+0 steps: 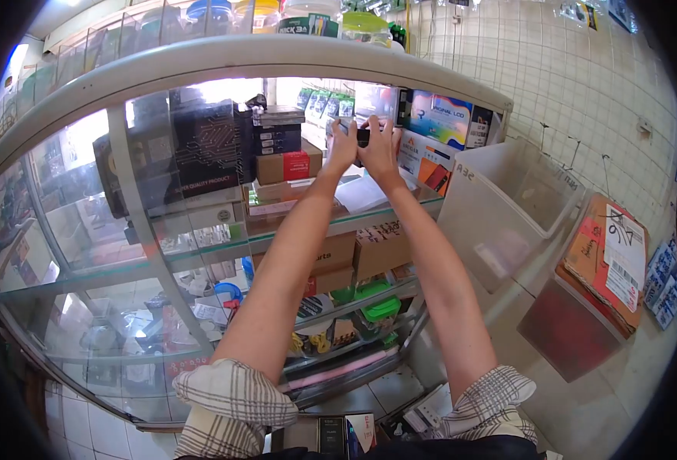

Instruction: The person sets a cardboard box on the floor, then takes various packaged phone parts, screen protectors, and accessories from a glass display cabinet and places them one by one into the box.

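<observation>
Both my arms reach into the upper shelf of a glass display cabinet [354,218]. My left hand [344,147] and my right hand [378,148] are side by side, fingers bent and closed around a small dark box-like item [363,136]. Its exact kind is hidden by my fingers. Left of my hands is a stack of small dark boxes [277,138] on a brown box with a red label [288,166]. To the right stand a colourful LCD box [438,119] and a white box with an orange picture [424,162]. A pale flat packet [369,192] lies below my hands.
A large black box [206,146] stands at the shelf's left. Brown cartons [380,249] and a green-lidded container [378,303] fill lower shelves. Right of the cabinet are a translucent plastic bin [480,218] and another bin topped by an orange parcel [603,261]. Lidded jars [308,17] line the top.
</observation>
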`<state>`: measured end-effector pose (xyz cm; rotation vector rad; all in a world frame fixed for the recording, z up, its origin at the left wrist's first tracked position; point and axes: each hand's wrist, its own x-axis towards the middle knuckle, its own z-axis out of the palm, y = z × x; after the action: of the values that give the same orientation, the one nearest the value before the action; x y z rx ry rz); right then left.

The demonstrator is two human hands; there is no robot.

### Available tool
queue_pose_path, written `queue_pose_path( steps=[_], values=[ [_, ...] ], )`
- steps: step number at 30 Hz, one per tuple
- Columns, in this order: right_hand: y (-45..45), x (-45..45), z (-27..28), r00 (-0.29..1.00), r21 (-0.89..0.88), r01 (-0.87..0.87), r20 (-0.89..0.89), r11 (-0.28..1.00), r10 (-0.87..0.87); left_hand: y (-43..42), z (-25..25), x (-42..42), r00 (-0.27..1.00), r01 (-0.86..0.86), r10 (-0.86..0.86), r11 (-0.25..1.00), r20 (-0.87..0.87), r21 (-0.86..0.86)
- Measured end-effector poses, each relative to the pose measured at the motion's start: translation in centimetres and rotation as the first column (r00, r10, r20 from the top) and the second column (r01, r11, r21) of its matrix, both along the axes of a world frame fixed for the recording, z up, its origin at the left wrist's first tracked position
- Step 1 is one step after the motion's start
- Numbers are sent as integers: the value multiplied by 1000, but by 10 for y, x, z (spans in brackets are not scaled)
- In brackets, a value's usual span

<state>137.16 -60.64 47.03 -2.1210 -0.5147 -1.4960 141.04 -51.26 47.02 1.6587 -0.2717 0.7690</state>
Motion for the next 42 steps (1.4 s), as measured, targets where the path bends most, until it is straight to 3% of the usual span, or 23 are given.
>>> queue_pose_path(
  steps=[4, 6, 8, 10, 12, 14, 16, 18, 19, 23, 25, 29, 32, 34, 35, 38, 40, 42],
  values=[
    [4, -28, -6, 989, 29, -122, 92, 992, 119, 7, 1, -3, 990, 3, -22, 992, -142, -130],
    [6, -42, -5, 985, 61, -152, 87, 987, 146, 13, 3, -11, 956, 207, -274, 884, -106, -419],
    [9, -59, -8, 978, 75, -150, 156, 986, 137, 13, 7, -26, 950, 217, -291, 879, -115, -426],
    [11, -80, -13, 949, 241, -268, 232, 933, 213, 5, 8, -53, 972, 187, -229, 882, -48, -433],
    [8, -101, -15, 947, 292, -303, 201, 907, 251, -2, 10, -95, 974, 201, -227, 876, -7, -438],
    [8, -124, -22, 872, 511, -487, 228, 708, 434, -7, 8, -146, 966, 254, -247, 867, 74, -429],
    [6, -152, -32, 869, 540, -479, 180, 692, 461, -14, -4, -182, 958, 282, -274, 833, 88, -476],
    [5, -176, -47, 849, 538, -521, 248, 662, 467, -18, -24, -204, 914, 386, -281, 823, 292, -417],
    [5, -193, -55, 863, 541, -503, 260, 675, 434, -20, -35, -215, 928, 290, -181, 901, 326, -324],
    [3, -244, -99, 836, 621, -532, 278, 576, 474, -28, -87, -282, 916, 291, -185, 918, 357, -270],
    [1, -270, -128, 818, 623, -558, 301, 548, 491, -31, -115, -313, 868, 432, -290, 842, 402, -323],
    [-1, -327, -196, 824, 661, -520, 220, 541, 523, -28, -188, -360, 883, 363, -245, 897, 401, -252],
    [0, -377, -247, 761, 782, -478, 142, 400, 632, -23, -241, -410, 902, 368, -261, 882, 343, -296],
    [1, -414, -282, 751, 772, -440, 37, 458, 659, -14, -288, -440, 923, 351, -271, 884, 273, -310],
    [-3, -426, -303, 797, 706, -353, -117, 614, 593, -8, -308, -456, 950, 303, -259, 895, 174, -328],
    [-5, -457, -365, 545, 867, -313, -169, 387, 821, 14, -380, -484, 966, 252, -254, 900, 42, -354],
    [-1, -484, -393, 396, 902, -181, -299, 393, 868, 32, -428, -508, 960, 208, -263, 897, -93, -390],
    [8, -485, -455, 365, 839, -167, -436, 518, 823, 45, -471, -529, 954, 171, -253, 902, -163, -396]
  ],
)
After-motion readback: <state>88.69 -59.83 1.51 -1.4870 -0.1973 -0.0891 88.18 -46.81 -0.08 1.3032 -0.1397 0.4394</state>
